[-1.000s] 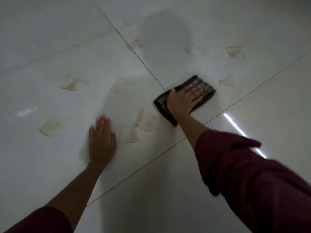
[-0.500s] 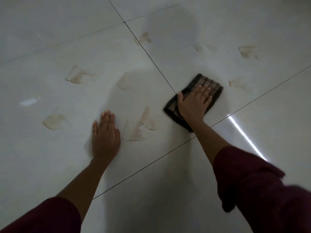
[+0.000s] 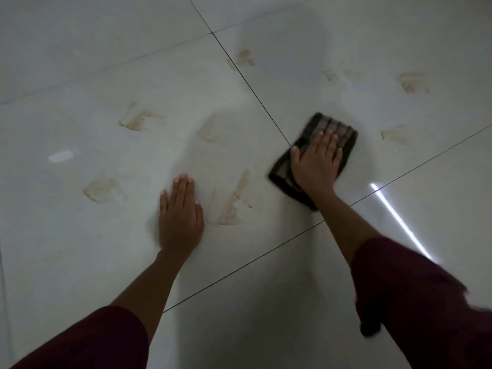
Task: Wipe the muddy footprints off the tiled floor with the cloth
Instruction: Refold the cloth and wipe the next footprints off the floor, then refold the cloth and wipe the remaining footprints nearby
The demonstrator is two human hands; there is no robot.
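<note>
Our right hand lies flat and spread on the cloth, palm pressing it to the tile, fingers stretched out rather than curled around it. Our left hand is flat too, fingers together, palm down on bare tile, gripping nothing.

The cloth is dark, folded, with a lighter check pattern showing past the fingertips. It sits on the upper right tile, its near left corner close to the point where four grout lines meet. One dark folded edge shows below the wrist, by the grout line that runs across.

The tiled floor is pale and glossy. Muddy footprints in tan:
- a long smear between our two hands, just right of the left hand
- a blotch left of the left hand
- a mark farther up on the same tile
- a faint one in the shadow above the left hand
- one against the grout line near the top
- two on the cloth's tile, right of the cloth: one near it, one higher up
- a very faint trace above the cloth

Both forearms bare; dark red sleeves pushed up. A bright streak of reflected light crosses the tile right of our right arm; a small glare spot at far left.
</note>
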